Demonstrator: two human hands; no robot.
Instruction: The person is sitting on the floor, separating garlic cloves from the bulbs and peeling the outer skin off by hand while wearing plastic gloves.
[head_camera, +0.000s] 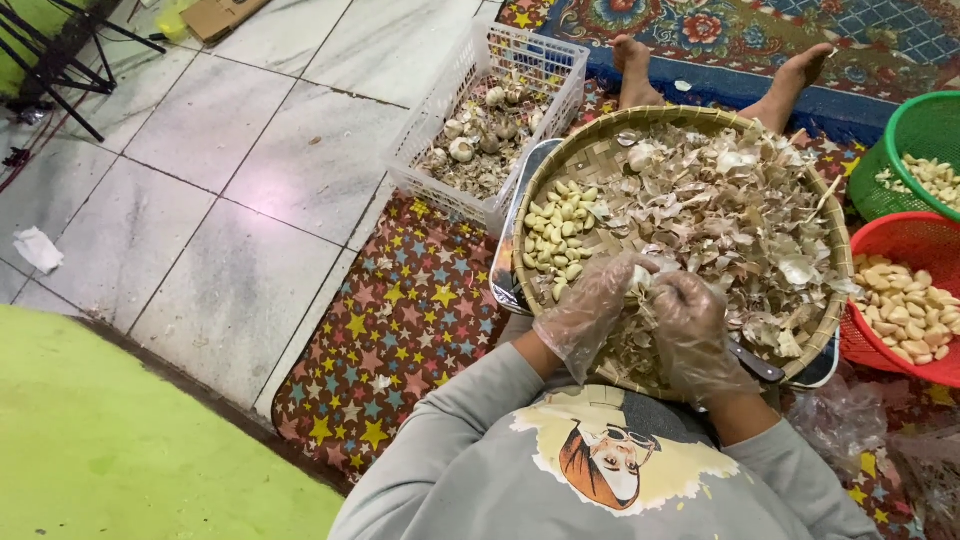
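Presently a garlic clove (640, 276) is pinched between the gloved left hand (597, 312) and right hand (695, 335), both clenched on it over the woven tray's (600, 160) near edge so that skins (730, 215) are caught there.

Both hands, left hand (592, 312) and right hand (695, 335), are covered by thin, crinkled, translucent plastic gloves. A woven bamboo tray (590, 160), matt, is noted. Garlic skins (730, 210) appear papery and dry; peeled cloves (557, 232) smooth. White basket (450, 85) and red basket (885, 245): glossy plastic. Floor tiles (230, 170): polished.
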